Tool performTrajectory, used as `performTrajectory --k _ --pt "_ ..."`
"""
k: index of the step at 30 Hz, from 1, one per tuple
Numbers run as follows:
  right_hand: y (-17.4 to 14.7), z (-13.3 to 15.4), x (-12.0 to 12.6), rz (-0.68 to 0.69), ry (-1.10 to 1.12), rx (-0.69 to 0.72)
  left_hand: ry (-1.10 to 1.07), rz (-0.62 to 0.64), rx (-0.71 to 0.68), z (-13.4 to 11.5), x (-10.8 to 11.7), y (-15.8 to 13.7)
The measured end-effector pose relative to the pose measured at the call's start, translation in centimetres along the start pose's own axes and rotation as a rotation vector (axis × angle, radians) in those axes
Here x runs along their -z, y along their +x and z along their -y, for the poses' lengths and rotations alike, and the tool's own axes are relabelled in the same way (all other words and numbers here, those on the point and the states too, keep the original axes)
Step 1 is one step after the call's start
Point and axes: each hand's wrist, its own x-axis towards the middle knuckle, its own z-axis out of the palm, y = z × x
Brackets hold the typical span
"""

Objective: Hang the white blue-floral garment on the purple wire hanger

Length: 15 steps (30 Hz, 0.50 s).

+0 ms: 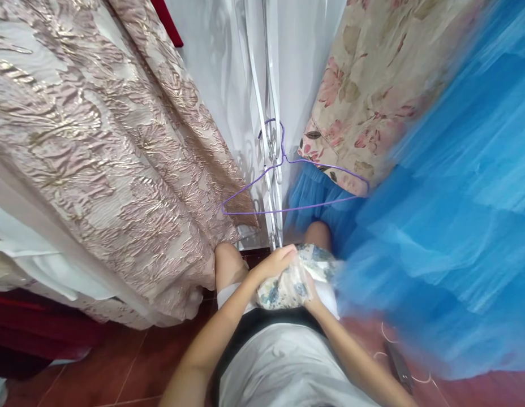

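A bundle of cream fabric with a blue floral print [273,291] lies gathered across the lap. My left hand [284,258] is closed on its upper edge, fingers curled over the fabric. My right hand [312,291] grips the bundle from its right side, with the fingers partly hidden by folds. Just beyond the knees, a purple wire hanger [283,160] hangs in front of white hanging straps [269,189], with no garment on it.
A pink and gold brocade garment [130,152] hangs close on the left. To the right are a beige floral garment [368,90] and blue tulle [449,226], which comes close to the right arm. A power strip [398,362] with white cords lies on the red tiled floor [130,362].
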Motion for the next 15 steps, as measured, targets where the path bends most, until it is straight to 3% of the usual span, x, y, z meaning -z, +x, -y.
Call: performTrajectory --k 4,9,12,15 --pt "0.8 1.7 1.1 0.131 0.005 -0.052 0.003 -0.212 0.077 0.6 2.1 -2.9" --pt "2.9 6.2 1.2 0.351 -0.143 0.05 0.12 -0.368 0.095 -3.7 3.6 -4.6" --pt "3.8 8.4 0.7 0.571 -0.031 -0.023 0.007 -0.327 0.094 -6.0 4.5 -4.6" --pt "4.6 9.9 1.6 0.528 0.183 -0.116 -0.205 -0.097 0.076 -5.7 5.0 -4.7"
